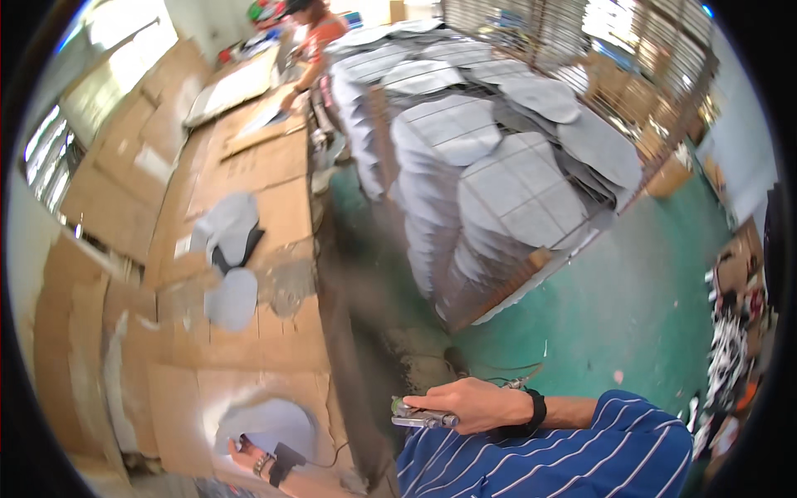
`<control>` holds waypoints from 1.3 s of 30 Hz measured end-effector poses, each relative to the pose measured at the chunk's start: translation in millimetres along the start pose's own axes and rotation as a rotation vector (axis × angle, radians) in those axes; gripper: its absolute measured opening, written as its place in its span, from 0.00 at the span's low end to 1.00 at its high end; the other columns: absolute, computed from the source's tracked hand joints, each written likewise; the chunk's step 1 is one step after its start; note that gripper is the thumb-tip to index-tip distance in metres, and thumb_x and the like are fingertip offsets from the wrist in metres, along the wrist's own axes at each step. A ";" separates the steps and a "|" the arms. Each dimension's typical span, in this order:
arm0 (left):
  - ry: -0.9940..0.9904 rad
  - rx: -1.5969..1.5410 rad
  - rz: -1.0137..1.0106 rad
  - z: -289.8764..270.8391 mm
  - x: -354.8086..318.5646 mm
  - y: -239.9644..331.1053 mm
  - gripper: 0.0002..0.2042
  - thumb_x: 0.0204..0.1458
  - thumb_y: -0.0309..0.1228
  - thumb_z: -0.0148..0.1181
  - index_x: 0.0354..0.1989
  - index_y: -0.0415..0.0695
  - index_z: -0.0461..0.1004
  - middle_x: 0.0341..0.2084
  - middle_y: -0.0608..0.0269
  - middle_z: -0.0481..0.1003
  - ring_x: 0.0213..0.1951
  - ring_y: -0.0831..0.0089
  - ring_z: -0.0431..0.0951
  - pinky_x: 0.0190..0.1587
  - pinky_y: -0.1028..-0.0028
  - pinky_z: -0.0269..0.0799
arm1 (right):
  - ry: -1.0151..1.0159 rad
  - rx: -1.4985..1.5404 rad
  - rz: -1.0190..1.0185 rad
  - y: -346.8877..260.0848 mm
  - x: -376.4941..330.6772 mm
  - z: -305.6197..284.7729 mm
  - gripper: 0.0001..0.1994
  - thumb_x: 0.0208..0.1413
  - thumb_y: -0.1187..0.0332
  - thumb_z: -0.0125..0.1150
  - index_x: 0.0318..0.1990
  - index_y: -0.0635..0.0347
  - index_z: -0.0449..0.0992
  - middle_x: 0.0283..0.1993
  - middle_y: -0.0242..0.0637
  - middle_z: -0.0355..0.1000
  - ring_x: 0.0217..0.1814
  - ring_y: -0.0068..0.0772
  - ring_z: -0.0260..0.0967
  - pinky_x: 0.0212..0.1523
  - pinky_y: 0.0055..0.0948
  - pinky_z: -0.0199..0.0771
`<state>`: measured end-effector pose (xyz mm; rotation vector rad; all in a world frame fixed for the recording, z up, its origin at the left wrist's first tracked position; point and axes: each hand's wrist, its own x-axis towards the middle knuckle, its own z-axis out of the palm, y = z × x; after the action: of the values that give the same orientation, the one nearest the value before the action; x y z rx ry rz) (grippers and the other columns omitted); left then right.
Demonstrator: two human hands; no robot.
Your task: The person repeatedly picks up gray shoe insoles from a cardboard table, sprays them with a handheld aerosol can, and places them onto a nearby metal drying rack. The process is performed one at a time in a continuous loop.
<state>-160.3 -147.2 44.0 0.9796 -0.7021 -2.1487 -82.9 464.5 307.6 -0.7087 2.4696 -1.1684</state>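
Observation:
My right hand is wrapped round a silver spray gun, held out over the floor beside the table. A hose shows just beyond that hand. My left hand is at the near edge of a rounded pale grey sheet on the cardboard-covered table. Its fingers are curled and seem to pinch the edge; the fingertips are partly hidden. A dark strap with a thin cable circles each wrist area, clearest on the left.
More grey rounded pieces lie farther up the table, with a dark one among them. To the right stands a large wire rack layered with similar sheets. Another person works at the table's far end. Loose scraps pile at far right.

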 end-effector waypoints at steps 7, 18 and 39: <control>-0.653 0.119 0.191 293.5 -272.9 14.4 0.27 0.56 0.33 0.58 0.64 0.33 0.67 0.54 0.48 0.74 0.55 0.53 0.76 0.59 0.54 0.72 | 0.100 0.071 0.065 40.3 -30.6 -9.3 0.34 0.47 0.78 0.58 0.67 0.55 0.67 0.45 0.49 0.76 0.47 0.58 0.76 0.45 0.49 0.77; -1.652 -0.130 -0.732 533.7 -516.5 -137.2 0.22 0.58 0.29 0.53 0.60 0.31 0.69 0.57 0.45 0.75 0.58 0.53 0.75 0.66 0.52 0.66 | 0.246 0.107 0.116 72.0 -55.5 -22.8 0.34 0.46 0.79 0.59 0.67 0.56 0.67 0.45 0.51 0.77 0.47 0.58 0.77 0.46 0.49 0.78; -0.704 1.211 -0.434 81.7 -227.4 -265.5 0.27 0.60 0.38 0.65 0.64 0.36 0.70 0.45 0.58 0.79 0.39 0.76 0.80 0.38 0.75 0.79 | 0.103 0.216 -0.057 17.8 -15.5 -70.5 0.34 0.47 0.80 0.65 0.67 0.60 0.70 0.44 0.46 0.78 0.41 0.50 0.77 0.43 0.39 0.78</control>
<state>-203.9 207.2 6.9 0.9171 -2.5033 -2.3652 -109.1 527.0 338.1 -0.6760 2.3687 -1.5004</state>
